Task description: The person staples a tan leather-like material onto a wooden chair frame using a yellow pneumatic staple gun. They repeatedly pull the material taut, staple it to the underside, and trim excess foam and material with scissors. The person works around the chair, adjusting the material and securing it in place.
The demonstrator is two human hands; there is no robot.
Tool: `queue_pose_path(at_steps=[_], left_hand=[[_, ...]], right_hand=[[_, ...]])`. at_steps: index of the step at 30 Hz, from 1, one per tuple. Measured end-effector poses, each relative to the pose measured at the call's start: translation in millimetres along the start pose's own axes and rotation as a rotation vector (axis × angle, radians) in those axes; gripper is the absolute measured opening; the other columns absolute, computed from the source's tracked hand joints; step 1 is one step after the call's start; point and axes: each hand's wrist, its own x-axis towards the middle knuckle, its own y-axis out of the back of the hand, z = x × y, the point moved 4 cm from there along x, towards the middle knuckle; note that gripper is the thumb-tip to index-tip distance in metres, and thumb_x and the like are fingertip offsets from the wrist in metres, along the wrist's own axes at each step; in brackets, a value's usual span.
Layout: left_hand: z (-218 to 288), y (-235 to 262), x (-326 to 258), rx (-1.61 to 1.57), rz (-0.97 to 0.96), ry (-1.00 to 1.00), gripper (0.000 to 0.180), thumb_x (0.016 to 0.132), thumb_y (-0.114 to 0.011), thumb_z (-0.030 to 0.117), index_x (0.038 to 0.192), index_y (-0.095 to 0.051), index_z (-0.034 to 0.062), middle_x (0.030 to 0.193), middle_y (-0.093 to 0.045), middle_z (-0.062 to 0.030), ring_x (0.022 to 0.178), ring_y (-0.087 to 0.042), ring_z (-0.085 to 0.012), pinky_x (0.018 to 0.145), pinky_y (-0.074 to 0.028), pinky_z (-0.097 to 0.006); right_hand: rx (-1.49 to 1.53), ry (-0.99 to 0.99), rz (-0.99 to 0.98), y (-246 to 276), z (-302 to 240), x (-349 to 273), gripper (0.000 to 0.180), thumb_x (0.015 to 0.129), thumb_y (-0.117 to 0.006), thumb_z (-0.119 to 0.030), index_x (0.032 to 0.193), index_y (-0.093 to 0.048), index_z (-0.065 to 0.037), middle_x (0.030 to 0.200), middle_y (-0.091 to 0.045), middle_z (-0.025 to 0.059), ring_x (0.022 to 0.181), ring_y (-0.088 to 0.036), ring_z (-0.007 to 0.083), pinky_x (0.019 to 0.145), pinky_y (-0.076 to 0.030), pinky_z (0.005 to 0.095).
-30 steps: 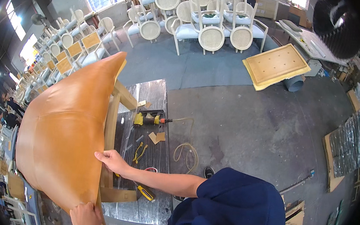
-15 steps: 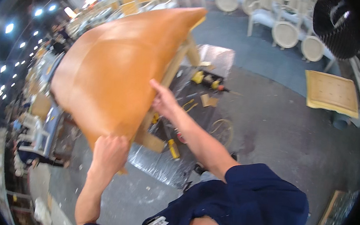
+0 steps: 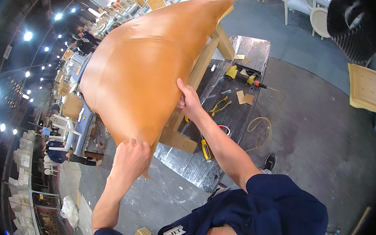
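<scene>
A large tan leather cover (image 3: 142,73) lies over a broad cushioned piece with a bare wooden frame (image 3: 200,69) under its right edge. My left hand (image 3: 131,159) is closed in a fist on the near corner of the leather, and a loose flap hangs below it. Along the right edge, my right hand (image 3: 189,102) grips the leather with its thumb on top; its other fingers are partly hidden beneath the edge. The frame rests on a worktable (image 3: 179,168) covered in shiny plastic.
On the worktable lie a yellow-and-black staple gun (image 3: 245,75) with an air hose (image 3: 261,128), yellow-handled pliers (image 3: 220,106), a yellow-handled tool (image 3: 205,149) and cardboard scraps (image 3: 244,98). A tufted cream panel (image 3: 368,88) stands at right. People and chairs fill the background.
The view has turned, so the leather piece and worktable sit farther right in the picture. Both hands keep their holds on the leather, at the near corner and the right edge.
</scene>
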Motion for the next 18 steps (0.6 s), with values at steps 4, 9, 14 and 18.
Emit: queue_pose_path(at_steps=[4,9,14,18], left_hand=[[-12,35,18,-0.258,-0.264,-0.031,0.015,0.085,-0.066,0.018,0.080,-0.067,0.0034,0.079,-0.070,-0.0119,0.079,-0.071,-0.0272,0.064,-0.055,-0.039],[-49,171,86,-0.515,0.438,-0.401,0.021,0.082,-0.072,0.008,0.102,-0.072,0.0050,0.101,-0.072,-0.0098,0.093,-0.070,-0.0240,0.080,-0.054,-0.035],[-121,153,220,-0.337,0.696,0.210,0.040,0.089,-0.063,0.022,0.125,-0.054,0.0063,0.127,-0.050,-0.0145,0.117,-0.048,-0.0300,0.098,-0.038,-0.043],[-42,7,274,0.053,0.366,0.136,0.056,0.095,-0.056,0.032,0.143,-0.041,0.0074,0.148,-0.033,-0.0183,0.137,-0.031,-0.0349,0.111,-0.024,-0.049]], right_hand=[[-0.028,0.045,0.023,3,5,-2,0.041,0.104,-0.052,-0.046,0.081,-0.061,-0.013,0.058,-0.049,-0.0076,0.045,-0.037,0.0035,0.043,-0.028,0.0222],[0.014,0.144,0.048,28,2,1,0.040,0.105,-0.049,-0.044,0.093,-0.066,-0.010,0.077,-0.062,-0.0048,0.063,-0.054,0.0034,0.055,-0.042,0.0215],[-0.129,0.100,-0.071,38,37,7,0.039,0.107,-0.048,-0.038,0.088,-0.064,-0.008,0.075,-0.056,-0.0058,0.065,-0.049,0.0047,0.058,-0.038,0.0232],[-0.107,0.135,-0.035,37,42,-2,0.040,0.107,-0.050,-0.035,0.080,-0.060,-0.007,0.069,-0.050,-0.0069,0.060,-0.041,0.0054,0.054,-0.033,0.0261]])
